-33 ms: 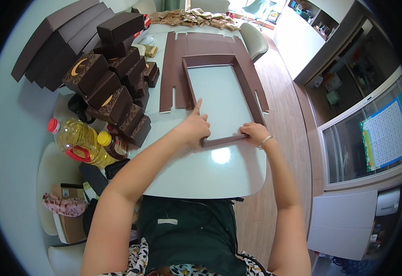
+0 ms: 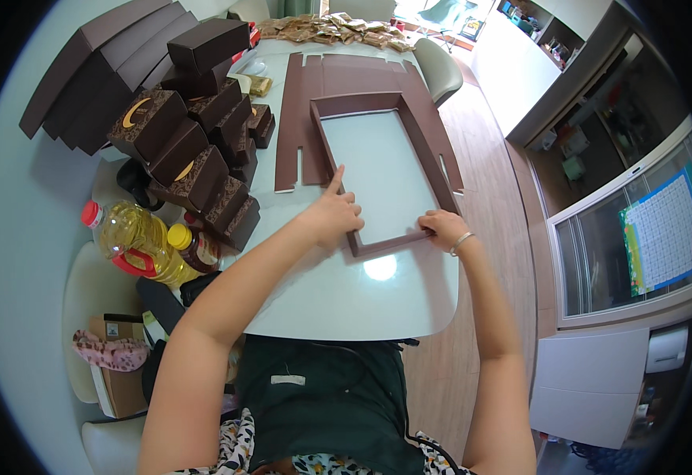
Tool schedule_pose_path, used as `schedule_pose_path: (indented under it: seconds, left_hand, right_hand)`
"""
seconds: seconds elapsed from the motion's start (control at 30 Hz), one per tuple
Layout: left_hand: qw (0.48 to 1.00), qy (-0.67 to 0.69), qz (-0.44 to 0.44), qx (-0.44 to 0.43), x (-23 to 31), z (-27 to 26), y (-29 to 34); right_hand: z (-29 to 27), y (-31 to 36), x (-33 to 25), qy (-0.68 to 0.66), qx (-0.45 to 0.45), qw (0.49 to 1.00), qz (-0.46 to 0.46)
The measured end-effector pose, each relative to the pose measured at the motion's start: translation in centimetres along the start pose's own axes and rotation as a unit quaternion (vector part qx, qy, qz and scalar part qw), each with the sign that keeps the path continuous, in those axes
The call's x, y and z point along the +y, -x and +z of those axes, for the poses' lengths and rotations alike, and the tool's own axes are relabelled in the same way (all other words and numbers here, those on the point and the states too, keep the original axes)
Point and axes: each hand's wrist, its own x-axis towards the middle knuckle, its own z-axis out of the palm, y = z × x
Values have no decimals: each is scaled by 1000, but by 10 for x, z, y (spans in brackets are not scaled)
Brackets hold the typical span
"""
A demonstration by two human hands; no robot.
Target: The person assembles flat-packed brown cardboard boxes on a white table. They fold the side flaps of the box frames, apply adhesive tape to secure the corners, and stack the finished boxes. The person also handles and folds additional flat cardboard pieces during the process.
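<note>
Seen from the head camera, the brown rectangular frame (image 2: 424, 154) has turned slightly since the earlier frame: its far end sits a little further left, its near side shows more of its inner wall, and our right hand (image 2: 443, 229) has edged rightward. We keep that hand's fingers closed on the frame at its near right corner. Our left hand (image 2: 336, 215) lies against the left wall, index finger stretched along it and the others curled; we cannot tell whether they pinch the cardboard. We have the frame on the white table (image 2: 346, 305), its far part over a flat brown cardboard sheet (image 2: 354, 71). To our left are stacked dark boxes (image 2: 203, 182), a bottle of yellow oil (image 2: 144, 237) and a yellow-capped bottle (image 2: 200, 252). Small gold packets (image 2: 330, 33) cover the table's far end.
</note>
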Motion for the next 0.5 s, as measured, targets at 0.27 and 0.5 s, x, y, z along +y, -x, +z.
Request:
schedule_pose_path:
  seconds: [0.27,0.5]
  left_hand:
    - [993,102,-10,51,-5,41,-9]
    - [980,170,13,102,-10,50,-4]
  right_hand:
    - [10,-3,-102,-115,50,983,-136]
    - [11,-16,-104,-132,-9,987,-90]
